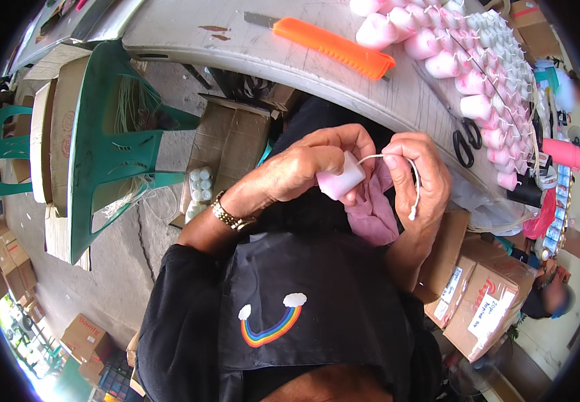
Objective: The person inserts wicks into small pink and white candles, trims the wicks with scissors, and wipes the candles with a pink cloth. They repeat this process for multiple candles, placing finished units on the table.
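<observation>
Over my lap, my left hand (323, 157) is closed around a small pale pink and white candle (343, 177). A white wick (370, 157) comes out of the candle's end. My right hand (420, 177) pinches that wick between thumb and fingers, and its loose, knotted tail hangs below. A pink cloth (373, 214) lies just under the candle, between my hands; whether the left fingers also touch it I cannot tell.
On the table (196, 50) lie an orange-handled knife (333, 48), black-handled scissors (466, 143) and many rows of pink and white candles (474, 84). A green chair (115, 154) stands at the left. Cardboard boxes (484, 301) are at the right, near another person (551, 295).
</observation>
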Action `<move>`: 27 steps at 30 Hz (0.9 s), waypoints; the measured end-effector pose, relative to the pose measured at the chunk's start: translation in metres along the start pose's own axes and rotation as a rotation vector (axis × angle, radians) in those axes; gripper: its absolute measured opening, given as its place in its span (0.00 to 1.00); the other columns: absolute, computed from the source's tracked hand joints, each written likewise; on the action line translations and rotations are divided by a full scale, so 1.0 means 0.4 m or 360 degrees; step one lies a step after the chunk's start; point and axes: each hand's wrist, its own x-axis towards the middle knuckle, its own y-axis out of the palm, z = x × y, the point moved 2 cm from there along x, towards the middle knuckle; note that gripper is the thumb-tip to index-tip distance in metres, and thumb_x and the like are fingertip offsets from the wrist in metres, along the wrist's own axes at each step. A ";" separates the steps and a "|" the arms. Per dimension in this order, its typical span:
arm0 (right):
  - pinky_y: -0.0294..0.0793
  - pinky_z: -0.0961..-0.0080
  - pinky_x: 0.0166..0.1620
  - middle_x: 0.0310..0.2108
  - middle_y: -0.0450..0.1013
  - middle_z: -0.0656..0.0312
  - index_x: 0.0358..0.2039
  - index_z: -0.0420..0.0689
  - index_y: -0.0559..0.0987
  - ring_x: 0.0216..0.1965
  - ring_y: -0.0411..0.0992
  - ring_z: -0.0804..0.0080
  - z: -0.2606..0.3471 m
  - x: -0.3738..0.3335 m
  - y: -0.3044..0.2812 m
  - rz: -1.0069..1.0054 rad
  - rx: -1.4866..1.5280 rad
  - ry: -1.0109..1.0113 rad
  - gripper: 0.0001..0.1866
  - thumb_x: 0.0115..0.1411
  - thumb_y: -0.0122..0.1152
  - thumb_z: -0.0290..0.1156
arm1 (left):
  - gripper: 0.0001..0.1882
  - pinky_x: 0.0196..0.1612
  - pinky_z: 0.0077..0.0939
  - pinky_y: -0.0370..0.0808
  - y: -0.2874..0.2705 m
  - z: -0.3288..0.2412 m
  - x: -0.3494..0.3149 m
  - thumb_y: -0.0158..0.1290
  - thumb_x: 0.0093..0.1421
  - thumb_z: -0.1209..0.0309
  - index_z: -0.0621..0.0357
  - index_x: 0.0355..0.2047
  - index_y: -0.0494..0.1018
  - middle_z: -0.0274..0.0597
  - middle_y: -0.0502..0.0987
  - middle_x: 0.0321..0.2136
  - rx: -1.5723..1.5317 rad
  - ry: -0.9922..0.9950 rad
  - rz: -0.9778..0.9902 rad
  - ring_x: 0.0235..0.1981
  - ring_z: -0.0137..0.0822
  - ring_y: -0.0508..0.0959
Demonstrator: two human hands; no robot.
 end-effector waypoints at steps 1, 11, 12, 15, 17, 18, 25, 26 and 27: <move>0.72 0.74 0.36 0.31 0.73 0.55 0.32 0.38 0.75 0.30 0.72 0.66 -0.001 0.002 -0.003 0.0019 -0.0052 -0.0049 0.03 0.58 0.60 0.21 | 0.20 0.42 0.30 0.77 0.000 -0.001 -0.004 0.44 0.53 0.68 0.66 0.45 0.66 0.48 0.74 0.36 0.0006 -0.0013 -0.0001 0.31 0.36 0.78; 0.71 0.69 0.33 0.29 0.71 0.57 0.30 0.40 0.75 0.30 0.72 0.60 -0.009 0.011 -0.010 0.0198 0.0008 -0.0326 0.06 0.51 0.62 0.19 | 0.27 0.42 0.31 0.79 -0.004 -0.018 -0.006 0.49 0.52 0.68 0.65 0.53 0.61 0.55 0.76 0.39 -0.0064 -0.0157 0.0136 0.34 0.39 0.80; 0.72 0.69 0.33 0.29 0.71 0.57 0.30 0.40 0.76 0.30 0.72 0.61 -0.007 0.010 -0.008 0.0201 -0.0004 -0.0327 0.06 0.52 0.62 0.19 | 0.27 0.42 0.31 0.79 -0.005 -0.016 -0.004 0.49 0.53 0.68 0.64 0.53 0.61 0.55 0.76 0.39 -0.0073 -0.0165 0.0135 0.34 0.39 0.80; 0.73 0.69 0.34 0.28 0.71 0.57 0.32 0.39 0.77 0.31 0.73 0.63 0.005 0.006 -0.006 0.0261 0.0016 -0.0229 0.05 0.53 0.62 0.20 | 0.27 0.41 0.30 0.79 -0.007 -0.009 0.000 0.48 0.53 0.68 0.63 0.54 0.60 0.55 0.76 0.39 -0.0084 -0.0174 0.0129 0.34 0.39 0.80; 0.73 0.70 0.35 0.28 0.71 0.57 0.33 0.38 0.79 0.31 0.73 0.65 0.012 -0.002 -0.011 0.0363 0.0105 -0.0034 0.05 0.55 0.62 0.21 | 0.27 0.41 0.30 0.78 -0.008 -0.006 -0.001 0.48 0.53 0.69 0.63 0.54 0.60 0.55 0.76 0.39 -0.0083 -0.0172 0.0102 0.34 0.40 0.80; 0.73 0.71 0.35 0.29 0.72 0.57 0.34 0.38 0.79 0.31 0.73 0.66 0.014 -0.003 -0.015 0.0382 0.0140 -0.0032 0.05 0.56 0.62 0.21 | 0.27 0.41 0.30 0.78 -0.008 -0.004 -0.002 0.48 0.54 0.69 0.63 0.54 0.60 0.55 0.76 0.39 -0.0081 -0.0170 0.0082 0.34 0.40 0.80; 0.72 0.79 0.35 0.32 0.74 0.56 0.36 0.36 0.78 0.31 0.73 0.73 -0.023 -0.013 -0.025 0.0212 0.0498 0.0153 0.05 0.58 0.59 0.19 | 0.27 0.40 0.29 0.77 -0.004 -0.002 0.000 0.46 0.55 0.67 0.62 0.55 0.59 0.55 0.76 0.40 -0.0103 -0.0124 0.0077 0.34 0.38 0.79; 0.72 0.79 0.35 0.32 0.74 0.57 0.36 0.36 0.77 0.31 0.73 0.74 -0.028 -0.020 -0.017 0.0138 0.0615 0.0236 0.05 0.58 0.60 0.19 | 0.27 0.40 0.29 0.77 -0.003 -0.001 0.002 0.47 0.55 0.67 0.63 0.55 0.59 0.55 0.76 0.39 -0.0082 -0.0129 0.0073 0.34 0.38 0.79; 0.72 0.80 0.35 0.31 0.74 0.57 0.36 0.36 0.77 0.31 0.73 0.75 -0.031 -0.028 -0.010 0.0069 0.0746 0.0266 0.06 0.58 0.60 0.18 | 0.27 0.41 0.29 0.77 -0.002 -0.001 0.003 0.47 0.54 0.67 0.63 0.55 0.59 0.55 0.76 0.39 -0.0062 -0.0136 0.0073 0.34 0.38 0.79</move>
